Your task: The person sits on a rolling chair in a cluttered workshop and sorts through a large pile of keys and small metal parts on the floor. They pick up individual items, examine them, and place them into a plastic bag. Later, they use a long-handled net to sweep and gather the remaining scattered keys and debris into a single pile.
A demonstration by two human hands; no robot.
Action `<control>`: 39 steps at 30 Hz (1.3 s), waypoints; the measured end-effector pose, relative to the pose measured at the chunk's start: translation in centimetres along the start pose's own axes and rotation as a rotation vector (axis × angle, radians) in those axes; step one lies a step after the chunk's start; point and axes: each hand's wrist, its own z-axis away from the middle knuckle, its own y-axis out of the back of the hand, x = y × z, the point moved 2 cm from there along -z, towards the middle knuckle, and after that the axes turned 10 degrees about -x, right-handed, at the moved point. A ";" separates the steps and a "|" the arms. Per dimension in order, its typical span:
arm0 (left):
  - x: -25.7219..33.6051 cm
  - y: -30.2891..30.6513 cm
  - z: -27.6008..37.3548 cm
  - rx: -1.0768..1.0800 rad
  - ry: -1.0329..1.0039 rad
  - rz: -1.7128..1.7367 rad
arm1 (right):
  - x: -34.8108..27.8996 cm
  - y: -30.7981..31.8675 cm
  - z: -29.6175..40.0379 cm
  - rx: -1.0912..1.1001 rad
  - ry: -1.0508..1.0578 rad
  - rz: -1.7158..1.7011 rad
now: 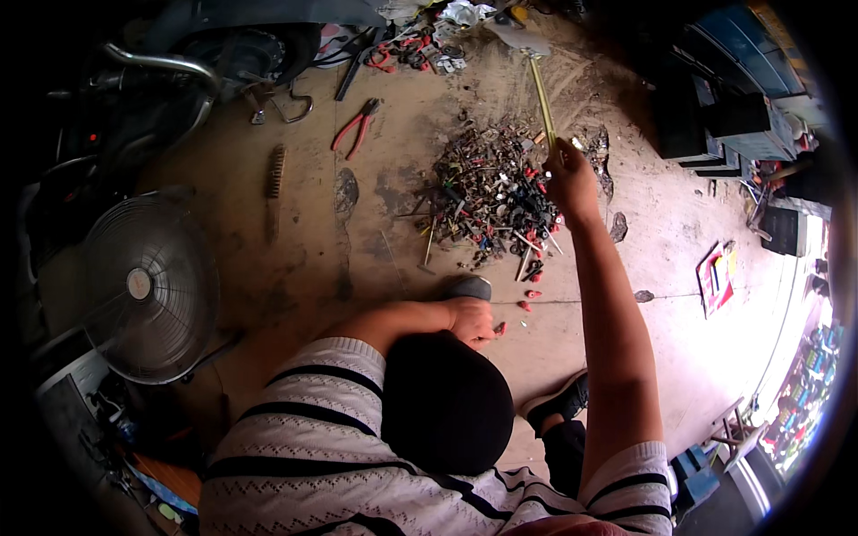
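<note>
My right hand (573, 181) grips the yellow handle of a tool with a broad, flat grey head (519, 39), possibly a shovel or scraper. The head rests far out, near a heap of scrap at the top. Beneath and left of that hand spreads a pile of small mixed parts (496, 191), with screws, metal bits and black and red pieces. Close to my body, my left hand (471, 323) is bent inward beside my knee, its fingers curled and partly hidden. A small red piece (500, 328) lies by its fingertips.
Red-handled pliers (355, 130) and a wire brush (275, 174) lie on the concrete floor (402, 261). At left stands a metal fan (151, 288), below a motorcycle's chrome pipe (161, 60). Dark battery-like boxes (751, 127) are stacked right. A red packet (717, 278) lies nearby.
</note>
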 end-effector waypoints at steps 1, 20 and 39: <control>-0.1 -0.3 0.3 -0.009 0.013 0.000 | -0.2 0.0 0.1 -0.037 -0.031 -0.035; -0.3 -0.3 0.2 0.019 0.006 0.007 | -2.6 -2.8 2.5 -0.028 0.033 0.130; 0.0 -0.5 0.6 0.072 0.043 0.048 | -0.2 -0.7 11.1 -0.177 -0.088 0.069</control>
